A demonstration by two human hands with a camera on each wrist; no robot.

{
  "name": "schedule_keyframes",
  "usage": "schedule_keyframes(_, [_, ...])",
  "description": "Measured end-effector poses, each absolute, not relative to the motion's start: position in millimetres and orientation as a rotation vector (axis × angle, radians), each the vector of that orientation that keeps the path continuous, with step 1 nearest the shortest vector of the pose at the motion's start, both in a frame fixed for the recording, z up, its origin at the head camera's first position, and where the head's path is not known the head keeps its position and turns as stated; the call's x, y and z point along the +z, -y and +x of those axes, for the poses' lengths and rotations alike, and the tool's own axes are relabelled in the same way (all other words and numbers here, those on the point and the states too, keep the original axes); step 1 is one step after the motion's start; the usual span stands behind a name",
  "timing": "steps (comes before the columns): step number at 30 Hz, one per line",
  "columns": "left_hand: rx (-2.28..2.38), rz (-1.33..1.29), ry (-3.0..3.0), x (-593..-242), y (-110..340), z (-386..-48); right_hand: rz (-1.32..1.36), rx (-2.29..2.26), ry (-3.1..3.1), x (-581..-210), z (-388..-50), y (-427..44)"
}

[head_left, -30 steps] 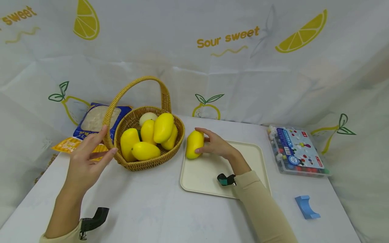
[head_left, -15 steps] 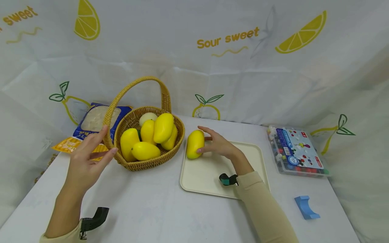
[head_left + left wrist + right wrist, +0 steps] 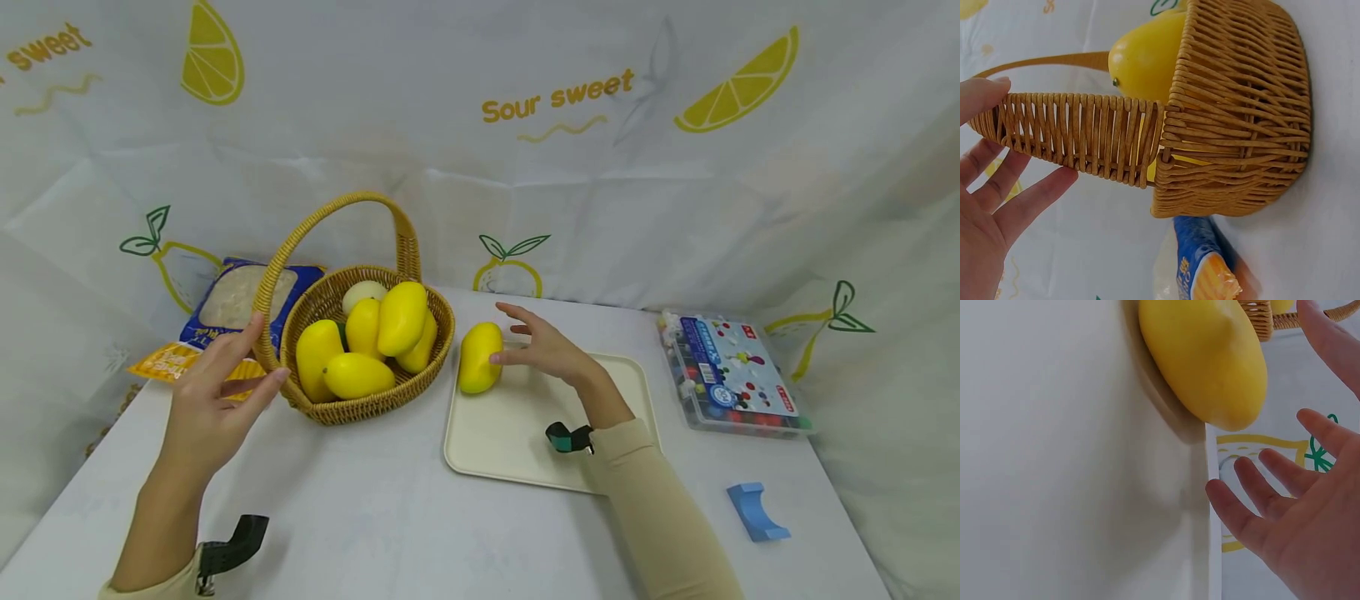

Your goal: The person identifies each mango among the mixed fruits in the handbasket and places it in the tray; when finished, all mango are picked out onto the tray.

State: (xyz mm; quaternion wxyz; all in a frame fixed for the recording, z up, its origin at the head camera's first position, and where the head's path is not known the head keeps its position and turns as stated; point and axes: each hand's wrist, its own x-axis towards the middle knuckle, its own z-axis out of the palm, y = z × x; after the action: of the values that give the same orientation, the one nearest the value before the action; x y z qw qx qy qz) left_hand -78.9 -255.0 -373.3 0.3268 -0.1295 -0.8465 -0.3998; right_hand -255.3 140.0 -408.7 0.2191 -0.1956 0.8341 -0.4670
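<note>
Holding nothing in the right hand point(image 3: 551, 346), with fingers loosely spread just beside a lone mango point(image 3: 481, 358), leaving a narrow gap between thumb and fruit in the right wrist view. Facing that mango to the left of the palm, at the far left corner of the tray point(image 3: 517, 433), with its long axis running roughly away from the body; much nearer to this hand than to the other. Gripping the basket point(image 3: 360, 408) by its arched handle point(image 3: 367, 197) with the left hand point(image 3: 213, 404), thumb on one edge and fingers on the other. Blocked on that side by the basket and its piled mangoes point(image 3: 365, 329). Lying farther out on the counter point(image 3: 360, 500): blue bag point(image 3: 243, 296) and orange packet point(image 3: 168, 360) beyond the basket, plastic box point(image 3: 742, 367) and blue block point(image 3: 756, 512) right of the tray.
</note>
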Motion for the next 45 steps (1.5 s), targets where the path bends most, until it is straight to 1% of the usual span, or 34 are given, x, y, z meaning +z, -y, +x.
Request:
schedule_keyframes(9, [-1.025, -0.353, 2.209, -375.8, 255.9, -79.3, -0.626, -1.28, -2.37, -388.7, -259.2, -135.2])
schedule_keyframes(20, [-1.032, -0.347, 2.199, -375.0, 254.6, -78.0, -0.69, -1.308, -2.33, -367.5, -253.9, -113.6])
schedule_keyframes(32, [-1.068, -0.338, 2.179, -377.2, 254.6, -79.7, -0.739, -1.332, -2.305, -364.7, -248.6, -85.2])
schedule_keyframes(39, [-1.087, -0.269, 2.195, -377.3, 252.7, -78.2, -0.777, -1.378, -2.246, -363.0, -246.4, -67.2])
schedule_keyframes(45, [-1.095, -0.311, 2.179, -377.5, 253.9, -79.2, -0.799, -1.372, -2.263, -362.1, -246.0, -52.2])
